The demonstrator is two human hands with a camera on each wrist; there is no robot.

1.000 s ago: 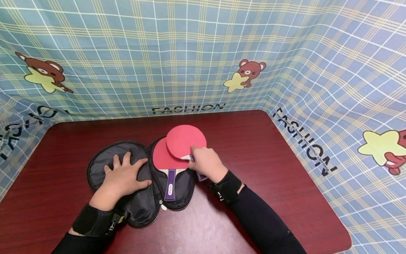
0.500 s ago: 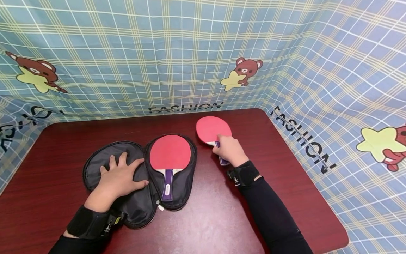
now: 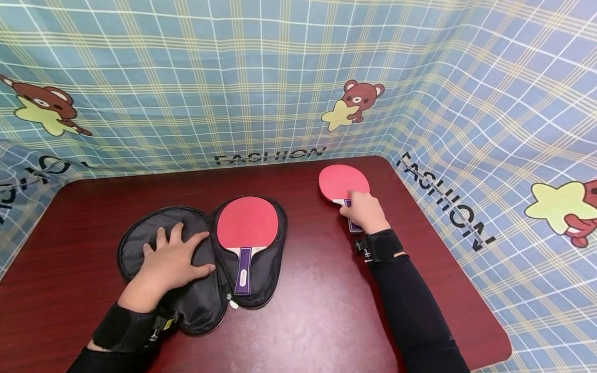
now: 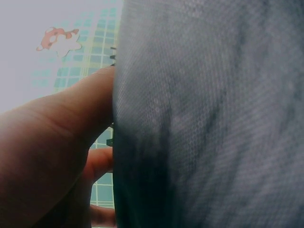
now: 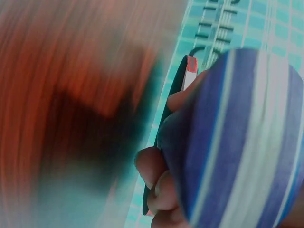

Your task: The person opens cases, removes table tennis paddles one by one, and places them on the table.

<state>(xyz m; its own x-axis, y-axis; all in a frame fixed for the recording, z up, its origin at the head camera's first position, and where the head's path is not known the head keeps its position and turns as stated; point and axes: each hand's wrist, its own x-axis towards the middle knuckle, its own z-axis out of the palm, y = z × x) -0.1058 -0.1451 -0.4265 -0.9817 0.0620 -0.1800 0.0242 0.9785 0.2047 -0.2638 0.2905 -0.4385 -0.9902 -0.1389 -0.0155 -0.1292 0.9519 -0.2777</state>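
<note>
A red table tennis paddle [image 3: 344, 182] with a purple handle is gripped by my right hand [image 3: 366, 211] over the right part of the table. Close up in the right wrist view, the striped handle butt [image 5: 242, 142] shows with fingers [image 5: 164, 190] curled round it. My left hand [image 3: 170, 261] rests with spread fingers on the left half of an unfolded black paddle case [image 3: 140, 235]. On the case's other half lies a second red paddle [image 3: 247, 223], its purple handle toward me. Dark fabric [image 4: 209, 114] fills most of the left wrist view.
The dark red table [image 3: 308, 300] has rounded corners. Plaid cloth [image 3: 261, 77] with bears and lettering hangs behind it and along both sides. A pale zip pull [image 3: 233, 304] lies at the case's front fold.
My right hand has carried its paddle off the second paddle, rightward and toward the back of the table. The left hand has stayed on the case.
</note>
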